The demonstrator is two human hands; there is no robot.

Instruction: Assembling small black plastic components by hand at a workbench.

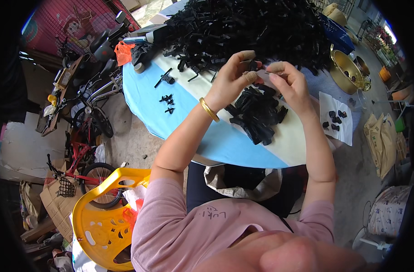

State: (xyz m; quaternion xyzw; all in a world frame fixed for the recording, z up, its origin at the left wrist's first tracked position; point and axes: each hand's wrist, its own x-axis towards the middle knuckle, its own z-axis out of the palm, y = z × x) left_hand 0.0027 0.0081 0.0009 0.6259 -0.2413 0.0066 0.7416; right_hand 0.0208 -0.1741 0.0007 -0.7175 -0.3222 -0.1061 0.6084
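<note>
My left hand (232, 81), with tan tape on its fingertips and a gold bangle at the wrist, pinches a small black plastic part (254, 65). Close beside it on the right, my right hand (292, 89) has its taped forefinger and thumb brought together on a tiny thin piece too small to name. Both hands are raised over the round table (159, 119). Below them lies a heap of black plastic parts (256, 119), partly covered by my hands. A far larger mound of black parts (252, 29) fills the table's far side.
Several small black pieces (167, 100) and a longer black part (165, 79) lie at the left. White paper with dark pieces (336, 102) and a gold pot (337, 72) are at the right. A yellow chair (91, 213) and bicycles (98, 181) stand on the left.
</note>
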